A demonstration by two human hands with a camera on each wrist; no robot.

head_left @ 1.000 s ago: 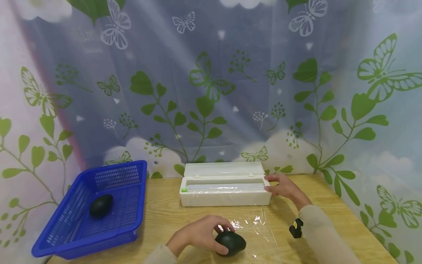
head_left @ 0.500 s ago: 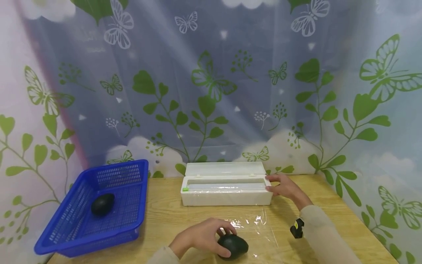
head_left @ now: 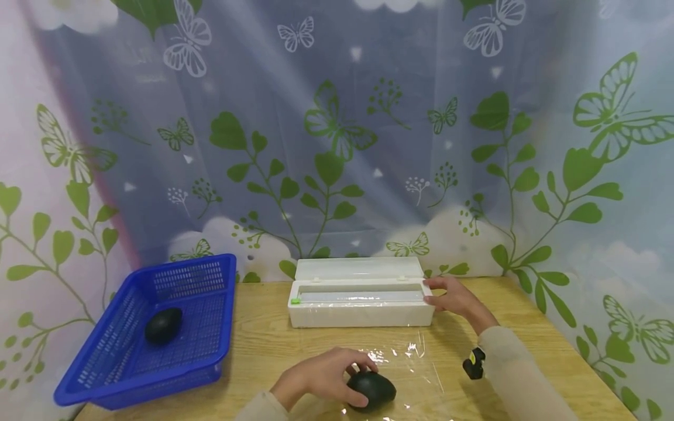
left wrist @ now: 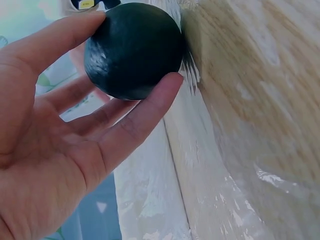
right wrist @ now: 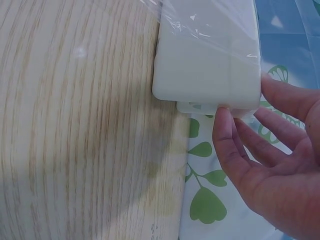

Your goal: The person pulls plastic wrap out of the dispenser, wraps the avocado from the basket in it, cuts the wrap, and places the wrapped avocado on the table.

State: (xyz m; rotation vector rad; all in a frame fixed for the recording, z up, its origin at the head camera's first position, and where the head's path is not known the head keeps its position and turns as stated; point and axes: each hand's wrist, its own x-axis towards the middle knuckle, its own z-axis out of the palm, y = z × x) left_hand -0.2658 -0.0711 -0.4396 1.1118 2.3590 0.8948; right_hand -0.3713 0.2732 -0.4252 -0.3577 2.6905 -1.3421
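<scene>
My left hand point(head_left: 332, 374) grips a dark green avocado point(head_left: 375, 392), its thumb and fingers spread round the fruit. In the left wrist view the avocado point(left wrist: 132, 52) sits between the fingertips, right at a sheet of clear cling film point(left wrist: 225, 200). That film point(head_left: 413, 365) runs over the table from a white cling film dispenser point(head_left: 360, 317), whose lid point(head_left: 358, 269) stands raised at the back. With fingers and thumb, my right hand point(head_left: 455, 301) holds the dispenser's right end. The right wrist view shows its fingertips on the end face of the dispenser point(right wrist: 207, 65).
On the left stands a blue plastic basket point(head_left: 227, 321) with another avocado point(head_left: 164, 325) lying in it. A green slider point(head_left: 296, 301) is at the dispenser's left end. Behind the wooden table point(head_left: 258, 333) hangs a patterned curtain point(head_left: 337, 199). A black device point(head_left: 474, 363) is strapped to the right wrist.
</scene>
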